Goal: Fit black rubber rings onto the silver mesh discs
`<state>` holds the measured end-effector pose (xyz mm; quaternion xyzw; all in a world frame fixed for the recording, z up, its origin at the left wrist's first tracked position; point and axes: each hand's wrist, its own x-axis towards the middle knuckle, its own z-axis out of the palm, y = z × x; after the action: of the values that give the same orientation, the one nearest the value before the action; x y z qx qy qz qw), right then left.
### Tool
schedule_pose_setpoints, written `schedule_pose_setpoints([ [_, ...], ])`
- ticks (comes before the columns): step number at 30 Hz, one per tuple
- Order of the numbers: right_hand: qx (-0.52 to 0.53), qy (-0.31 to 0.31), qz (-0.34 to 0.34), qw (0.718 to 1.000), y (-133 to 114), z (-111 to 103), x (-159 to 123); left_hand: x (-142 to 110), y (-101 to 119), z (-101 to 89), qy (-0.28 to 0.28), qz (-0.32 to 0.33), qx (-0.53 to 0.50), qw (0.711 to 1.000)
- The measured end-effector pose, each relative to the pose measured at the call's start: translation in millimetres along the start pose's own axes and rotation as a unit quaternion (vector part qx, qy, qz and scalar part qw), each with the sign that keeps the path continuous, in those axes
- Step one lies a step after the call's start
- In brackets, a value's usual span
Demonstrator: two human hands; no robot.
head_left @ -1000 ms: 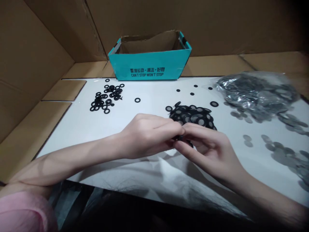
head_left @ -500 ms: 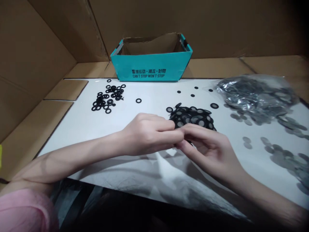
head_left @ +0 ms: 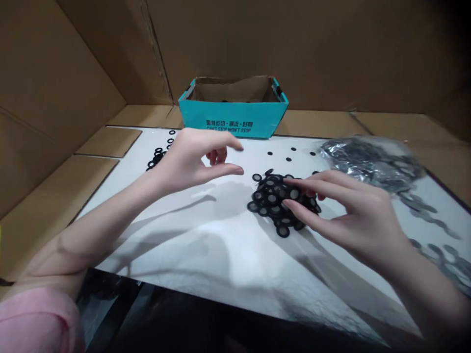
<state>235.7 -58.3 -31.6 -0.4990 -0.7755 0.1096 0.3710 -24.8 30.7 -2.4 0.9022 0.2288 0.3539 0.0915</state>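
My left hand (head_left: 200, 157) hovers over the left part of the table, thumb and forefinger spread apart with nothing between them. It partly covers a group of black rings (head_left: 158, 158). Toward the right, my right hand (head_left: 353, 211) reaches over a heap of black rings with grey centres (head_left: 274, 196). Its thumb and fingertips are apart at the heap, seemingly touching the pieces there. One ringed disc (head_left: 283, 231) lies flat at the heap's near edge.
A turquoise open box (head_left: 231, 115) stands at the back with dark bits inside. A clear plastic bag (head_left: 371, 159) of grey discs lies at the right, with loose grey discs (head_left: 449, 257) nearer me. Several small black discs (head_left: 293, 149) lie behind the heap. Cardboard walls (head_left: 294, 49) enclose the table.
My hands, together in front of the heap before, have parted. The left moved up and left and its fingers spread; the right moved right, its fingers now at the heap. The view tilted slightly.
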Motion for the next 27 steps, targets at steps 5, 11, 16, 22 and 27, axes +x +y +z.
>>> schedule_pose_setpoints([
  [5, 0.199, -0.072, 0.116, 0.97, -19.9, 11.6, -2.0, -1.9, 15.6, 10.9, -0.111, 0.019, -0.159, 0.981],
  [11, 0.296, -0.097, 0.14, 0.94, -32.0, 18.5, -5.1, -5.8, 23.5, 15.4, -0.171, 0.069, -0.223, 0.957],
  [16, 0.32, -0.11, 0.14, 0.931, -33.3, 20.8, -6.9, -7.2, 24.7, 16.8, -0.167, 0.095, -0.211, 0.958],
  [22, 0.322, -0.125, 0.123, 0.931, -33.7, 22.9, -7.9, -7.8, 25.3, 17.9, -0.147, 0.134, -0.193, 0.961],
  [27, 0.082, -0.075, 0.019, 0.994, -13.6, 0.8, -5.3, 1.8, 7.4, -1.7, -0.084, 0.09, -0.113, 0.986],
])
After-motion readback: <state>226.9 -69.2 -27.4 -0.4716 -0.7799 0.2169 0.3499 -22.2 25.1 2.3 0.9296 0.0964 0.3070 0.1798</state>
